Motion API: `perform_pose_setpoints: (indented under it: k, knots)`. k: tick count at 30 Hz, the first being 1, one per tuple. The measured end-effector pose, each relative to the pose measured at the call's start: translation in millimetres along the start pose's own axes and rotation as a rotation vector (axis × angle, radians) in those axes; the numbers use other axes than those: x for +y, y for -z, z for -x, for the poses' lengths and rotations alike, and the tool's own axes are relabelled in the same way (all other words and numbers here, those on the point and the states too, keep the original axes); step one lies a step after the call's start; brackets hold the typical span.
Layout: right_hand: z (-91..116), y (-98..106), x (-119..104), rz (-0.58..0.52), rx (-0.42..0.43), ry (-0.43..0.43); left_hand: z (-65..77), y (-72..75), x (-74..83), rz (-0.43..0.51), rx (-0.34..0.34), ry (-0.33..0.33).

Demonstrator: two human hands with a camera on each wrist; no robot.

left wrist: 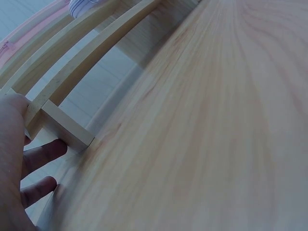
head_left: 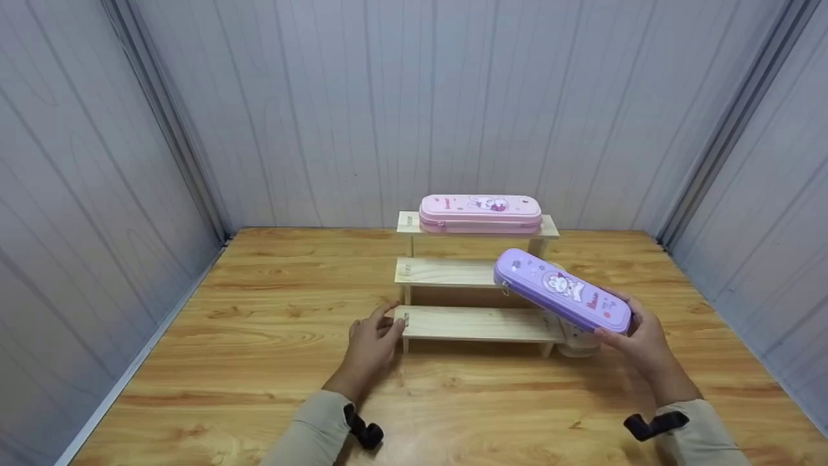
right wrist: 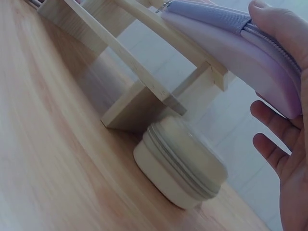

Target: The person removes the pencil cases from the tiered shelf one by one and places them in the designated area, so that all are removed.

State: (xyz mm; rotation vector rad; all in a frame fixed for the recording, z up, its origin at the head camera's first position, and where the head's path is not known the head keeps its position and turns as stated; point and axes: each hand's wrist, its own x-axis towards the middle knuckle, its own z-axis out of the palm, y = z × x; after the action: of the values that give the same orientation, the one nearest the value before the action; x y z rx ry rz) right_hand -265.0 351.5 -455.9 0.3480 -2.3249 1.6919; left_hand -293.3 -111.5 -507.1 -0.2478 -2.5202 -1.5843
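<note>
At your far left, a pale grey grooved wall panel (head_left: 77, 213) flanks the yellow-brown wood-grain tabletop (head_left: 272, 310). Your left hand (head_left: 372, 340), with a beige sleeve (head_left: 314, 427) and a black wrist strap (head_left: 367, 432) behind it, holds the left end of the lowest shelf between thumb and index finger; the other fingers sit spread beside the shelf's leg. That shelf belongs to a three-tier stepped stand of pale bare wood (head_left: 475, 323). On its top tier lies a long rounded pink zip case with a rabbit print (head_left: 480, 223), flat and lengthwise. Further right, a long rounded purple zip case with a rabbit print (head_left: 540, 281) slants in the air, its left end raised over the middle tier; you cannot tell whether it touches the shelf. Below it, a cream rounded zip case (right wrist: 178, 163) stands on the tabletop just beside the stand's right end. Your right hand (head_left: 643, 336) grips the purple case's right end, thumb on its near side.
</note>
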Motion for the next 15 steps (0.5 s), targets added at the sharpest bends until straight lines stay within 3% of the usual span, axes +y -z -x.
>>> perform_pose_setpoints:
  k: [15]
  knots:
    - [6.2,14.6,5.9,0.048,0.058,-0.011,-0.1,-0.7,-1.2,-0.004,0.014,-0.003]
